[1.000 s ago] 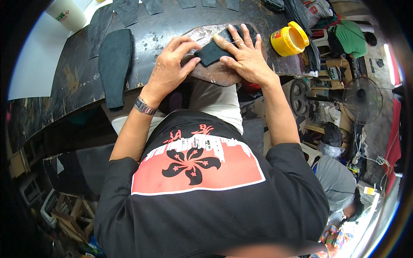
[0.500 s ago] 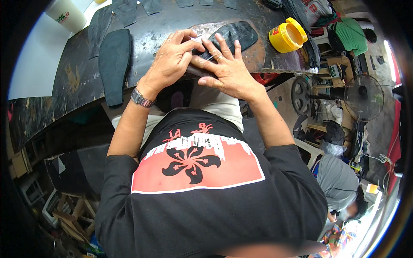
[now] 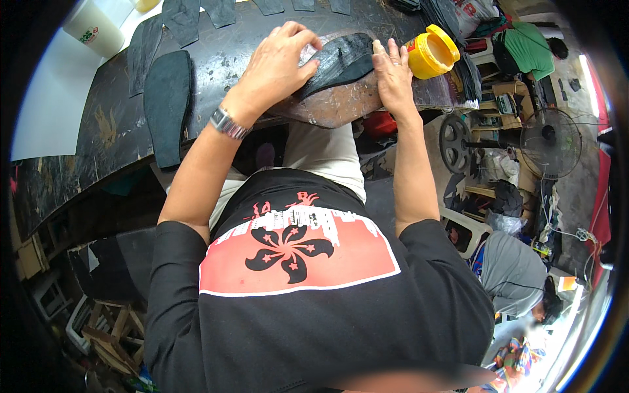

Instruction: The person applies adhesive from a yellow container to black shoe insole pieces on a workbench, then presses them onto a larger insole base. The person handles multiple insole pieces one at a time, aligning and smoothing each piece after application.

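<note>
A black sole-shaped piece (image 3: 341, 57) lies on a worn brown board (image 3: 327, 108) at the table's near edge. At its left end is my left hand (image 3: 278, 62), fingers bent, with the thumb apart from them and dark material showing in the gap. My right hand (image 3: 395, 78) rests at the piece's right end, its fingers stretched out, beside an open yellow jar (image 3: 429, 57). Neither hand is seen lifting anything. Another black sole-shaped piece (image 3: 168, 108) lies to the left on the dark table (image 3: 219, 65).
Several dark cut pieces (image 3: 181, 21) line the table's far side. A white tub (image 3: 95, 33) and a white sheet (image 3: 49, 108) are at far left. To the right stand a fan (image 3: 550, 144) and a person in green (image 3: 527, 51); a person in grey (image 3: 514, 275) is lower right.
My hands, earlier close together over the black piece, have parted. The right went to the piece's right end, and the left moved slightly up. More of the piece and board now shows.
</note>
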The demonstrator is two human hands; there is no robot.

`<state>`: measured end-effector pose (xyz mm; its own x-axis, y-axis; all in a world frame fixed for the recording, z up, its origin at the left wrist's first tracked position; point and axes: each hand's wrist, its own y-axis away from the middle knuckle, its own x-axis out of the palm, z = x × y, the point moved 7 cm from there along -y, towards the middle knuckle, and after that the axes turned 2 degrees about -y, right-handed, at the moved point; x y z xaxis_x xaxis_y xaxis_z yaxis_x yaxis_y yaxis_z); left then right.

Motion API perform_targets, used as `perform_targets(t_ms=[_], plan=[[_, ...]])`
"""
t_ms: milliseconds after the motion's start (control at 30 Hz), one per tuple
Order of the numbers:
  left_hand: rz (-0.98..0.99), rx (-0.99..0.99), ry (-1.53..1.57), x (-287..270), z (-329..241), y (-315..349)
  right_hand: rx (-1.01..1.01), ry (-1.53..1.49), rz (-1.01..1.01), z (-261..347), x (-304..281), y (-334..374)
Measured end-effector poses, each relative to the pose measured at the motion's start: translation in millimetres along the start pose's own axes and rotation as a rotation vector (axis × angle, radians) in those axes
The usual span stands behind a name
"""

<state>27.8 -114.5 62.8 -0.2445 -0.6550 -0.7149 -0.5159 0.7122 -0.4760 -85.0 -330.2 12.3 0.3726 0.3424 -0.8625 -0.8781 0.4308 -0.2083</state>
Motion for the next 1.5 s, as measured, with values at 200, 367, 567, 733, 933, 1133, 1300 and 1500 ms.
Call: perform_targets(t_ms=[200,367,567,733,933,1133,1300,1500], plan=[[0.119,0.089,-0.071,26.3,-3.1,-25.3,0.088,0.278,-0.015,13.8,6.0,10.9],[0.161,0.067,-0.092,33.6,0.8,-30.1,0.051,0.288,-0.045,43.6,7.0,37.0],[0.201,0.079,-0.156,34.6,-2.9,-36.4,-0.235,0.288,-0.097,92.3,2.7,67.0],[0.168,0.102,-0.209,33.4,-7.3,-40.3,-0.080,0.448,-0.183,39.9,-19.0,20.9],[0.175,0.118,-0.201,40.3,0.5,-44.6,-0.098,0.453,0.062,8.1,-3.9,4.4],[0.149,0.120,-0.139,46.1,11.5,-55.9,-0.209,0.412,0.144,23.9,-1.1,23.0],[0.231,0.029,-0.071,52.1,14.6,-67.6,-0.273,0.409,0.143,54.8,9.5,46.4],[0.280,-0.015,-0.174,49.8,11.3,-78.0,-0.322,0.170,0.209,99.2,24.5,69.1]])
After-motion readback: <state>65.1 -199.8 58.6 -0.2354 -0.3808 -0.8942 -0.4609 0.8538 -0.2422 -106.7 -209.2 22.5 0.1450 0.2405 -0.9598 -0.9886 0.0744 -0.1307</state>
